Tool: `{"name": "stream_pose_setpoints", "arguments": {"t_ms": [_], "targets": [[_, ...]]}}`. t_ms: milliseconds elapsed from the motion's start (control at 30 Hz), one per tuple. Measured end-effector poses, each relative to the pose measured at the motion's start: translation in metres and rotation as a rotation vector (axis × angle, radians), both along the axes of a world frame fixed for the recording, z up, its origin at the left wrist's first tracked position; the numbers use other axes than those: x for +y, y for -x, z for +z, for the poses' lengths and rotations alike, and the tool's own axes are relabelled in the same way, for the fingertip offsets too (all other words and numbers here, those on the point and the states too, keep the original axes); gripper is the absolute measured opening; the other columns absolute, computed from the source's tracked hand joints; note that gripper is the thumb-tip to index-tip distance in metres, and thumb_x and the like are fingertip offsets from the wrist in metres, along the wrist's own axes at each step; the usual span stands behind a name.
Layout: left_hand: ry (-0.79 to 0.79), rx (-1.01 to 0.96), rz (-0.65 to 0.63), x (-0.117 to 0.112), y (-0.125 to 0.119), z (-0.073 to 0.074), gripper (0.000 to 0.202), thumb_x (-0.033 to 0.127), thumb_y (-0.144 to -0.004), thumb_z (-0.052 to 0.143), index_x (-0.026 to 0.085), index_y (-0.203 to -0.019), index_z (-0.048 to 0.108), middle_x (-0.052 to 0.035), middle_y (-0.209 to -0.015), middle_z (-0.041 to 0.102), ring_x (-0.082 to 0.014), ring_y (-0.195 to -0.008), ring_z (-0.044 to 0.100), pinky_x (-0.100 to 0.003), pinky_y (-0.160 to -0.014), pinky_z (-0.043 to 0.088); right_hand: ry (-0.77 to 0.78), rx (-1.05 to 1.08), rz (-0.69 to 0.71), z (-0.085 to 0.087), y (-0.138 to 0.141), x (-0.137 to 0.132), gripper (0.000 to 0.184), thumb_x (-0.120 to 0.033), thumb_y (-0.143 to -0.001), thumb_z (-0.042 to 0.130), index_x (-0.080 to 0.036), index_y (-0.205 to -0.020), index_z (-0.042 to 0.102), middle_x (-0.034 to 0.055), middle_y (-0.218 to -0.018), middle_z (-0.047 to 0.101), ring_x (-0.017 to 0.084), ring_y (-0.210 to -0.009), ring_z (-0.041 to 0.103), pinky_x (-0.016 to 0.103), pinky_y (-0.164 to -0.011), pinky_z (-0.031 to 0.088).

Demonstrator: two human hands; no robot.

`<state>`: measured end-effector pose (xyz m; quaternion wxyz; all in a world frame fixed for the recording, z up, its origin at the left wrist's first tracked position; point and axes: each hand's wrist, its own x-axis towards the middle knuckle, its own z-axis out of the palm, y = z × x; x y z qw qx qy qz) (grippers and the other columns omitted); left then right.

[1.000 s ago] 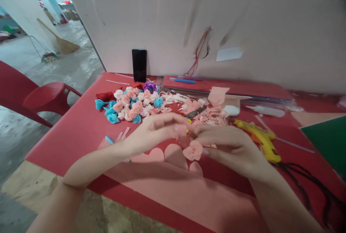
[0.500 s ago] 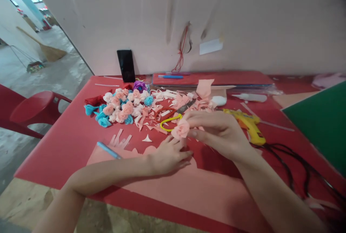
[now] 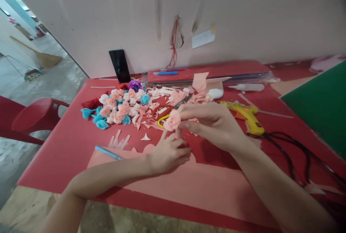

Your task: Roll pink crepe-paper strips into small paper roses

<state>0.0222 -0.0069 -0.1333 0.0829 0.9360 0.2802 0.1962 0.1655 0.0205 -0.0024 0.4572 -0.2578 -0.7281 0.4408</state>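
Since a second ago the left hand has come to the near side of the pink paper rose, left of the yellow glue gun, fingers loosely spread; whether one touches the rose I cannot tell. The right hand, just left of the glue gun, pinches the rose's edge, petals jutting past its fingertips. Flowers lie farther left of the gun.

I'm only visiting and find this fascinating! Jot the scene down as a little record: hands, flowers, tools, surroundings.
Right hand: holding a pink rose
Left hand: just below the rose; contact unclear
Flower pile: pink, white, blue, red, purple
Tools: yellow glue gun, blue pen
Table: red
Phone: leaning against a pale panel
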Motion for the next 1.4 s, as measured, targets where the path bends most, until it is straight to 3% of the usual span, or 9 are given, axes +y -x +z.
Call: {"name": "stream_pose_setpoints", "arguments": {"t_ms": [233, 400, 700, 1000, 1200, 1400], "targets": [[-0.016, -0.061, -0.023, -0.0003, 0.001, 0.002, 0.021, 0.031, -0.091, 0.046, 0.026, -0.092, 0.066, 0.0014, -0.093, 0.07, -0.0199, -0.099, 0.054, -0.045, -0.095, 0.03, 0.016, 0.008, 0.031, -0.002, -0.0003, 0.0015, 0.016, -0.012, -0.078, 0.06, -0.02, -0.066, 0.066, -0.0031, -0.061, 0.066, 0.009, -0.058, 0.062, 0.019, -0.056, 0.051], [-0.015, -0.106, -0.066, -0.0016, 0.0015, 0.001, 0.02, 0.028, -0.091, 0.047, 0.022, -0.092, 0.066, 0.0021, -0.089, 0.073, -0.0145, -0.092, 0.059, -0.041, -0.101, 0.03, 0.025, 0.013, 0.022, -0.0006, 0.0002, 0.001, 0.016, -0.012, -0.078, 0.06, -0.02, -0.065, 0.067, -0.0033, -0.06, 0.066, 0.009, -0.057, 0.062, 0.019, -0.055, 0.051], [-0.017, -0.16, -0.119, -0.0021, -0.0003, -0.0017, 0.019, 0.025, -0.091, 0.049, 0.019, -0.087, 0.066, 0.0033, -0.085, 0.074, -0.0105, -0.083, 0.062, -0.034, -0.098, 0.037, 0.063, 0.017, 0.011, -0.0007, 0.0004, 0.0003, 0.016, -0.013, -0.076, 0.061, -0.022, -0.064, 0.067, -0.0038, -0.059, 0.064, 0.009, -0.058, 0.062, 0.019, -0.055, 0.05], [-0.095, -0.183, -0.104, -0.0047, 0.0016, 0.0032, 0.017, 0.026, -0.09, 0.05, 0.018, -0.085, 0.064, 0.0045, -0.077, 0.074, -0.0109, -0.076, 0.063, -0.044, -0.112, 0.021, 0.063, 0.004, 0.022, 0.0026, 0.0006, -0.0004, 0.021, -0.012, -0.077, 0.059, -0.023, -0.061, 0.066, -0.004, -0.055, 0.063, 0.01, -0.055, 0.059, 0.021, -0.053, 0.049], [-0.129, -0.18, -0.113, -0.005, 0.0017, 0.0041, 0.019, 0.025, -0.089, 0.05, 0.017, -0.079, 0.064, 0.0046, -0.074, 0.073, -0.0113, -0.077, 0.064, -0.047, -0.112, 0.02, 0.057, 0.003, 0.021, 0.0027, 0.0007, -0.0003, 0.021, -0.011, -0.077, 0.059, -0.023, -0.062, 0.067, -0.005, -0.055, 0.062, 0.007, -0.053, 0.056, 0.019, -0.053, 0.047], [-0.19, -0.141, -0.134, -0.0034, 0.0028, 0.0044, 0.015, 0.024, -0.087, 0.053, 0.022, -0.08, 0.066, 0.0017, -0.096, 0.073, -0.0151, -0.089, 0.062, -0.052, -0.106, 0.028, 0.077, 0.002, 0.015, 0.0014, 0.0003, -0.0005, 0.02, -0.013, -0.077, 0.06, -0.025, -0.063, 0.068, -0.0049, -0.056, 0.061, 0.008, -0.051, 0.055, 0.02, -0.051, 0.045]]}}
